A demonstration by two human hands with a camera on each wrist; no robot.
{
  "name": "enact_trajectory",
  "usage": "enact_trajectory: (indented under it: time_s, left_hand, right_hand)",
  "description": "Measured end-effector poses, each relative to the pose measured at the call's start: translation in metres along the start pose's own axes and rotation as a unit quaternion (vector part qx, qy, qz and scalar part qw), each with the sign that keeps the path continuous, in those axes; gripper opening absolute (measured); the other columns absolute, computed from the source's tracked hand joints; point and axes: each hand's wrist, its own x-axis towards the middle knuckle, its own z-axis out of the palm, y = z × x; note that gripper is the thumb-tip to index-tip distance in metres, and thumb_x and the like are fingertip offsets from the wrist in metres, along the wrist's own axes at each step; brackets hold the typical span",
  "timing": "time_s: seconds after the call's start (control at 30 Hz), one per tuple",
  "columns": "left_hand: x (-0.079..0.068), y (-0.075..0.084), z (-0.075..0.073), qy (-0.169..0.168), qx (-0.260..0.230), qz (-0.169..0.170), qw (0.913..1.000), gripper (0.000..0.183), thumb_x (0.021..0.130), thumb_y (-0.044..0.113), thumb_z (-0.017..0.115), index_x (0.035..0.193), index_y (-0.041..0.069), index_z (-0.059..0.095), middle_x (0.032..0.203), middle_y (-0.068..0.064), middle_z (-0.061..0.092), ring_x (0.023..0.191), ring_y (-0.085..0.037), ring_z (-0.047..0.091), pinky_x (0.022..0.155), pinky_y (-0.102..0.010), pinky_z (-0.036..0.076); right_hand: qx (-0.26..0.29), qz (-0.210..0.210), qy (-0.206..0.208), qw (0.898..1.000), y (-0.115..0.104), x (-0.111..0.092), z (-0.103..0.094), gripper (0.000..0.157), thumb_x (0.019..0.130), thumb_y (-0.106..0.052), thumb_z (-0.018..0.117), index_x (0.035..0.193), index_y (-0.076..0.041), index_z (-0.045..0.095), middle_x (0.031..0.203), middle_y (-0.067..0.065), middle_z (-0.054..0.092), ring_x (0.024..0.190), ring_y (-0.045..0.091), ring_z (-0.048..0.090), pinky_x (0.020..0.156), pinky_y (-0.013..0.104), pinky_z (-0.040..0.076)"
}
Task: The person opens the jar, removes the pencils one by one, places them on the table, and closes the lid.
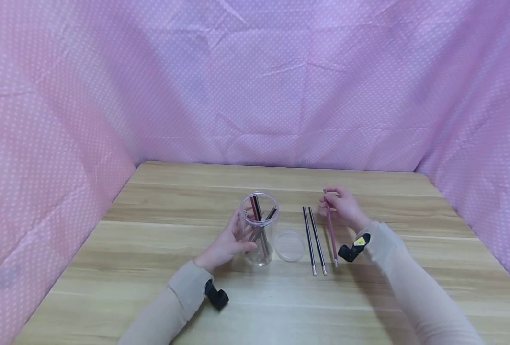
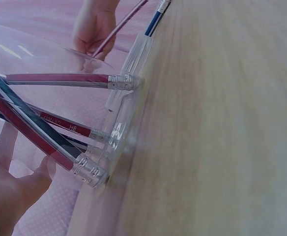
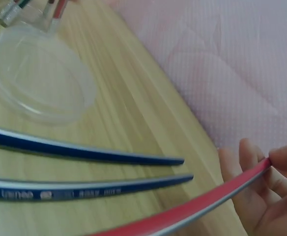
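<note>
My left hand (image 1: 229, 244) holds a clear plastic jar (image 1: 261, 261) from its left side, thumb in front and fingers around the back. Several red and dark pencils (image 2: 60, 78) lean inside the jar, their silver ferrule ends down at its bottom. To the right, my right hand (image 1: 344, 207) pinches a red pencil (image 1: 330, 231) by its far end between thumb and fingers. This pencil slants toward me, its silver end lower. Two dark blue pencils (image 1: 309, 239) lie side by side on the table just left of it.
A round clear lid (image 1: 290, 246) lies flat between the jar and the blue pencils. The wooden table (image 1: 160, 191) is bordered at the back and sides by a pink dotted cloth (image 1: 263, 96).
</note>
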Motion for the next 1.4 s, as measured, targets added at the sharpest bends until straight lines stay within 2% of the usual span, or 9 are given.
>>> enact_trajectory:
  time_s: [0.13, 0.2, 0.4, 0.6, 0.8, 0.93, 1.13, 1.27, 1.4]
  left_hand:
    - [0.001, 0.001, -0.001, 0.001, 0.004, -0.008, 1.0000, 0.088, 0.078, -0.012, 0.061, 0.145, 0.012, 0.010, 0.155, -0.020, 0.020, 0.142, -0.040, 0.020, 0.115, -0.052, 0.017]
    - [0.001, 0.001, -0.001, 0.002, 0.006, -0.011, 0.9999, 0.089, 0.077, -0.011, 0.062, 0.145, 0.013, 0.011, 0.156, -0.018, 0.021, 0.142, -0.038, 0.020, 0.115, -0.051, 0.018]
    - [0.001, 0.000, -0.001, -0.006, 0.004, 0.006, 0.9999, 0.088, 0.077, -0.011, 0.062, 0.144, 0.010, 0.011, 0.154, -0.023, 0.020, 0.142, -0.037, 0.019, 0.116, -0.051, 0.015]
    - [0.001, -0.002, -0.001, -0.012, 0.001, 0.017, 0.9998, 0.087, 0.077, -0.009, 0.063, 0.144, 0.009, 0.010, 0.153, -0.027, 0.019, 0.142, -0.038, 0.018, 0.116, -0.053, 0.013]
    - [0.001, -0.003, -0.002, -0.010, -0.002, 0.015, 0.9998, 0.087, 0.077, -0.009, 0.063, 0.144, 0.010, 0.011, 0.153, -0.027, 0.018, 0.142, -0.037, 0.019, 0.116, -0.053, 0.013]
    - [0.001, -0.004, -0.003, -0.012, 0.001, 0.019, 0.9997, 0.087, 0.078, -0.008, 0.064, 0.144, 0.008, 0.010, 0.153, -0.027, 0.019, 0.143, -0.037, 0.018, 0.116, -0.053, 0.013]
    - [0.000, -0.002, -0.003, -0.009, 0.003, 0.007, 0.9999, 0.088, 0.078, -0.006, 0.065, 0.144, 0.009, 0.010, 0.154, -0.025, 0.019, 0.143, -0.037, 0.018, 0.116, -0.052, 0.014]
    - [-0.001, -0.001, -0.002, -0.005, 0.009, -0.003, 0.9999, 0.088, 0.079, -0.005, 0.066, 0.145, 0.011, 0.010, 0.155, -0.022, 0.020, 0.142, -0.037, 0.020, 0.117, -0.051, 0.015]
    - [-0.001, 0.000, -0.001, -0.001, 0.018, -0.014, 0.9997, 0.087, 0.080, -0.006, 0.064, 0.146, 0.012, 0.010, 0.155, -0.019, 0.021, 0.142, -0.037, 0.020, 0.116, -0.051, 0.017]
  right_hand:
    - [0.015, 0.007, 0.001, 1.000, 0.012, 0.005, -0.005, 0.044, 0.100, -0.008, 0.038, 0.136, 0.012, 0.024, 0.091, 0.001, 0.059, 0.077, 0.004, 0.061, 0.077, 0.024, 0.057]
    - [0.042, 0.017, 0.003, 0.999, 0.017, 0.007, -0.008, 0.043, 0.100, -0.007, 0.038, 0.135, 0.012, 0.024, 0.089, 0.001, 0.058, 0.076, 0.005, 0.062, 0.076, 0.024, 0.057]
    - [0.070, 0.038, 0.010, 0.997, 0.026, 0.008, -0.011, 0.042, 0.100, -0.007, 0.037, 0.135, 0.011, 0.025, 0.088, 0.000, 0.057, 0.075, 0.006, 0.063, 0.073, 0.022, 0.057]
    - [0.097, 0.045, 0.014, 0.994, 0.033, 0.014, -0.008, 0.044, 0.099, -0.007, 0.040, 0.137, 0.010, 0.026, 0.084, -0.002, 0.061, 0.073, 0.006, 0.064, 0.071, 0.021, 0.057]
    - [0.098, 0.052, 0.021, 0.994, 0.035, 0.017, -0.001, 0.045, 0.099, -0.009, 0.043, 0.138, 0.007, 0.030, 0.084, -0.004, 0.065, 0.074, 0.005, 0.065, 0.073, 0.020, 0.057]
    - [0.069, 0.052, 0.022, 0.996, 0.034, 0.018, 0.001, 0.046, 0.099, -0.012, 0.045, 0.139, 0.005, 0.032, 0.088, -0.006, 0.065, 0.079, 0.005, 0.064, 0.075, 0.020, 0.056]
    - [0.007, 0.052, 0.020, 0.998, 0.032, 0.018, 0.002, 0.045, 0.098, -0.015, 0.048, 0.137, 0.004, 0.038, 0.091, -0.008, 0.066, 0.083, 0.003, 0.062, 0.076, 0.019, 0.053]
    - [-0.051, 0.039, 0.018, 0.998, 0.033, 0.020, 0.004, 0.043, 0.097, -0.015, 0.050, 0.133, 0.006, 0.042, 0.096, -0.001, 0.069, 0.082, 0.002, 0.062, 0.076, 0.019, 0.054]
    - [-0.120, 0.027, 0.020, 0.992, 0.034, 0.020, 0.007, 0.038, 0.097, -0.015, 0.050, 0.129, 0.005, 0.047, 0.103, 0.009, 0.070, 0.079, 0.004, 0.061, 0.072, 0.020, 0.053]
